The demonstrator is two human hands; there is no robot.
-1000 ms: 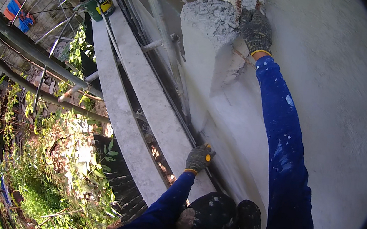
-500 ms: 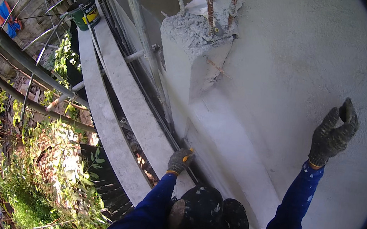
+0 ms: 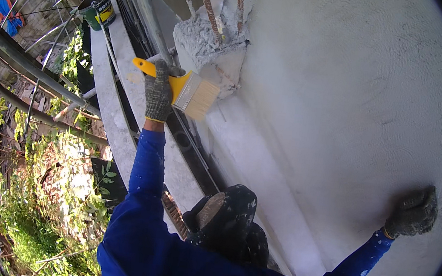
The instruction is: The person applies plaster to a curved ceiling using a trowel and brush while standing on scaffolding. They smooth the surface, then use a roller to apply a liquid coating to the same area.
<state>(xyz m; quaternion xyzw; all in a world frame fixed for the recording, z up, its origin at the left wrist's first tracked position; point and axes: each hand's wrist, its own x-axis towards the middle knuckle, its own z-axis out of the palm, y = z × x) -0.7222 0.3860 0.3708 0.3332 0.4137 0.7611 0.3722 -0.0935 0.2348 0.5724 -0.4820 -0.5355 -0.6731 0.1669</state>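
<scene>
My left hand (image 3: 159,92), in a grey knit glove, grips a wide flat paintbrush (image 3: 188,92) by its yellow handle. The pale bristles point right, toward a rough concrete stub (image 3: 213,46) with rusty rebar (image 3: 207,4) sticking out of its top. I cannot tell whether the bristles touch the concrete. Off to the right my gloved right hand (image 3: 413,212) rests against the large grey plastered surface (image 3: 342,97). Its fingers look curled together, with nothing visible in them. A pale ledge (image 3: 266,171) runs along the foot of that surface.
Two narrow grey planks (image 3: 114,64) extend away on the left, with a dark gap between them. A green bucket (image 3: 97,10) stands on their far part, a long pole beside it. Scaffold tubes (image 3: 40,85) cross the left side, above plants and rubble (image 3: 49,188).
My left hand has come up and away from the plank edge; the paintbrush now shows plainly in it. My right hand has moved down and right, its fingers going from spread to curled.
</scene>
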